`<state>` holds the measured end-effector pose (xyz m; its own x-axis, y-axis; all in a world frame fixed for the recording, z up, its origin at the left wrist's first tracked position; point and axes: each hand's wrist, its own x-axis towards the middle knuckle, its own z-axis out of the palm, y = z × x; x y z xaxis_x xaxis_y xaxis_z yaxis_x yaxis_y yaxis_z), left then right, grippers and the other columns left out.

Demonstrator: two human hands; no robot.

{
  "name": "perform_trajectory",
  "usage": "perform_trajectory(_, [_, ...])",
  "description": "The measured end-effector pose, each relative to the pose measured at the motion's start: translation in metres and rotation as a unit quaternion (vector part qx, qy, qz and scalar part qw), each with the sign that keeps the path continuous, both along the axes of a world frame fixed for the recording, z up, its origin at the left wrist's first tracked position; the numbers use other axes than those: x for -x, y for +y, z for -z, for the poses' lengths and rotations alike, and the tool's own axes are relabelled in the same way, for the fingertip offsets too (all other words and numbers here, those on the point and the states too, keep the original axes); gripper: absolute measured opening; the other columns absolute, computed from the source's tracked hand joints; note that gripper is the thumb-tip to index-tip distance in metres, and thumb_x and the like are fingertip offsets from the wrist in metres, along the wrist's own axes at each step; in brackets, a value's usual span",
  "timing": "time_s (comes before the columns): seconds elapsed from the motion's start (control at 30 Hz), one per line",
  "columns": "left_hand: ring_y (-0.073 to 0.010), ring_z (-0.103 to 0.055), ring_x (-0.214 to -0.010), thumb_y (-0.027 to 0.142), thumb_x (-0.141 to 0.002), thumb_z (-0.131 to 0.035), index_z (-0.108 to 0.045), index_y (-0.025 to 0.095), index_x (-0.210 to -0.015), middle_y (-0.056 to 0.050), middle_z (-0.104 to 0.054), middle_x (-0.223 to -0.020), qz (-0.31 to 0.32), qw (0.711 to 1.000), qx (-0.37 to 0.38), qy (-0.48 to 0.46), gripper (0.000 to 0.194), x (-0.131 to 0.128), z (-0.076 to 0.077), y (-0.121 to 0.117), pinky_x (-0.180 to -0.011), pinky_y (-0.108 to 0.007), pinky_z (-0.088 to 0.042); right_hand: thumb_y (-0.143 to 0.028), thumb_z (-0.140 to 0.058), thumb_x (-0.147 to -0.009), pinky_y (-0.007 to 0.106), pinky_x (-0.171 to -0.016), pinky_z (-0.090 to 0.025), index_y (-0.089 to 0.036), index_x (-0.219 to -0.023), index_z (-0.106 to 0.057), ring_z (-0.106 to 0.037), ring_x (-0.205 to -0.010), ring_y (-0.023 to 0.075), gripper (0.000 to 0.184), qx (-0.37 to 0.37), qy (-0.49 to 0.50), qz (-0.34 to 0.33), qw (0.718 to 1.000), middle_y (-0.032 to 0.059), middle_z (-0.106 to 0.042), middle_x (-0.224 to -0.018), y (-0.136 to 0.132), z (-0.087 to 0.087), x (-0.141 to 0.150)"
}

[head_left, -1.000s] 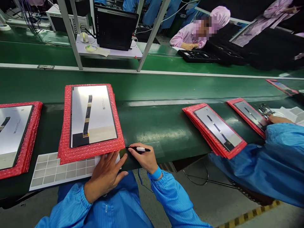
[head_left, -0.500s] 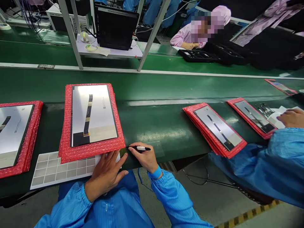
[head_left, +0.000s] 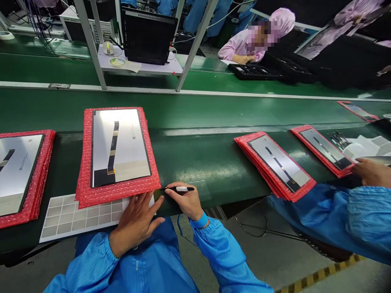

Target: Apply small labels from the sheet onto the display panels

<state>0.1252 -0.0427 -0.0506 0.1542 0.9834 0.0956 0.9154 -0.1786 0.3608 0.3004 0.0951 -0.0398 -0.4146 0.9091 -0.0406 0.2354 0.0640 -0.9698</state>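
Note:
My left hand [head_left: 136, 224] lies flat, fingers spread, on the right end of a white sheet of grey square labels [head_left: 73, 215] at the near edge of the green bench. My right hand [head_left: 186, 201] is closed around a black marker pen [head_left: 179, 189], its tip pointing left toward the sheet's corner. Just beyond my hands, a silver display panel [head_left: 120, 146] with a black flex strip lies on a stack of red bubble-wrap sheets [head_left: 119, 190].
Another panel on red wrap [head_left: 18, 171] lies at the left. To the right are two more panels on red wrap [head_left: 277, 165], [head_left: 324, 148]. A co-worker's blue sleeve [head_left: 336, 211] and hand [head_left: 371, 173] reach in at the right. A person in pink [head_left: 244, 44] sits across the belt.
My hands have barely moved. The co-worker's hand at the right has moved right and lower, away from the far panel, and now grips a flat light piece.

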Motion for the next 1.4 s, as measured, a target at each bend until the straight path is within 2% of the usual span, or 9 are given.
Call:
perform_trajectory(0.27, [-0.0392, -0.048, -0.147, 0.042, -0.098, -0.069, -0.047, 0.026, -0.156, -0.019, -0.043, -0.164, 0.008, 1.0, -0.021, -0.015, 0.064, 0.001, -0.001, 0.002, -0.111, -0.062, -0.049, -0.032, -0.085, -0.079, 0.033, -0.069, -0.059, -0.023, -0.081, -0.083, -0.076, -0.074, 0.0242, 0.009, -0.047, -0.006, 0.05, 0.998, 0.0051, -0.081, -0.079, -0.004, -0.025, -0.013])
perform_trajectory(0.43, [-0.0328, -0.061, -0.136, 0.022, -0.102, -0.057, -0.058, 0.011, -0.141, -0.019, -0.068, -0.138, 0.044, 0.977, -0.182, -0.104, 0.04, 0.006, -0.01, 0.001, -0.112, -0.054, -0.054, -0.034, -0.088, -0.077, 0.029, -0.059, -0.056, -0.022, -0.08, -0.081, -0.072, -0.065, 0.0208, 0.015, -0.079, 0.009, 0.098, 0.992, 0.0047, -0.079, -0.074, 0.0, -0.046, -0.018])
perform_trajectory(0.53, [-0.0273, -0.069, -0.121, 0.012, -0.1, -0.056, -0.065, 0.008, -0.128, -0.015, -0.077, -0.117, 0.097, 0.949, -0.259, -0.148, 0.03, 0.015, -0.034, -0.013, -0.104, -0.043, -0.06, -0.035, -0.09, -0.075, 0.027, -0.053, -0.054, -0.021, -0.08, -0.079, -0.069, -0.056, 0.0181, 0.018, -0.061, 0.038, 0.1, 0.992, 0.0038, -0.077, -0.069, 0.004, -0.06, -0.014])
perform_trajectory(0.67, [-0.0227, -0.073, -0.102, 0.007, -0.096, -0.059, -0.071, 0.007, -0.116, -0.012, -0.079, -0.101, 0.141, 0.929, -0.303, -0.157, 0.023, 0.051, -0.086, -0.035, -0.094, -0.038, -0.062, -0.032, -0.091, -0.075, 0.026, -0.051, -0.055, -0.022, -0.079, -0.077, -0.068, -0.053, 0.0172, 0.018, -0.06, 0.074, 0.105, 0.99, 0.0028, -0.076, -0.066, 0.004, -0.085, -0.001])
perform_trajectory(0.8, [-0.0258, -0.07, -0.113, 0.006, -0.093, -0.066, -0.071, 0.008, -0.119, -0.015, -0.077, -0.111, 0.059, 0.941, -0.322, -0.088, 0.027, 0.112, -0.118, -0.031, -0.096, -0.041, -0.06, -0.031, -0.092, -0.075, 0.027, -0.054, -0.058, -0.023, -0.085, -0.074, -0.07, -0.056, 0.0175, 0.022, -0.062, 0.118, 0.085, 0.987, 0.0027, -0.078, -0.073, 0.0, -0.11, 0.024])
perform_trajectory(0.87, [-0.031, -0.067, -0.122, 0.012, -0.092, -0.071, -0.07, 0.01, -0.123, -0.017, -0.075, -0.12, 0.04, 0.947, -0.315, -0.052, 0.031, 0.14, -0.118, -0.019, -0.101, -0.049, -0.058, -0.03, -0.092, -0.074, 0.027, -0.055, -0.057, -0.023, -0.086, -0.072, -0.069, -0.057, 0.0174, 0.024, -0.058, 0.12, 0.06, 0.989, 0.0017, -0.077, -0.073, -0.001, -0.12, 0.043])
perform_trajectory(1.0, [-0.0336, -0.066, -0.127, 0.019, -0.094, -0.07, -0.067, 0.012, -0.127, -0.017, -0.075, -0.122, 0.085, 0.951, -0.292, -0.06, 0.034, 0.17, -0.102, 0.002, -0.104, -0.053, -0.057, -0.028, -0.09, -0.073, 0.027, -0.056, -0.053, -0.022, -0.08, -0.072, -0.067, -0.061, 0.0172, 0.021, -0.054, 0.091, 0.003, 0.994, 0.001, -0.074, -0.07, -0.002, -0.13, 0.085])
perform_trajectory(1.17, [-0.0355, -0.066, -0.129, 0.027, -0.094, -0.066, -0.066, 0.011, -0.131, -0.019, -0.075, -0.123, 0.111, 0.942, -0.304, -0.092, 0.04, 0.177, -0.085, 0.005, -0.103, -0.054, -0.057, -0.029, -0.088, -0.074, 0.026, -0.052, -0.048, -0.021, -0.076, -0.07, -0.06, -0.057, 0.0155, 0.019, -0.04, 0.073, -0.036, 0.996, 0.0001, -0.069, -0.066, -0.001, -0.129, 0.124])
perform_trajectory(1.4, [-0.0347, -0.069, -0.124, 0.03, -0.097, -0.06, -0.067, 0.012, -0.127, -0.017, -0.077, -0.113, 0.108, 0.93, -0.332, -0.113, 0.036, 0.179, -0.084, 0.009, -0.097, -0.051, -0.06, -0.039, -0.087, -0.076, 0.028, -0.055, -0.052, -0.022, -0.078, -0.068, -0.065, -0.06, 0.0179, 0.025, -0.02, 0.053, -0.042, 0.997, 0.0017, -0.071, -0.069, -0.003, -0.123, 0.144])
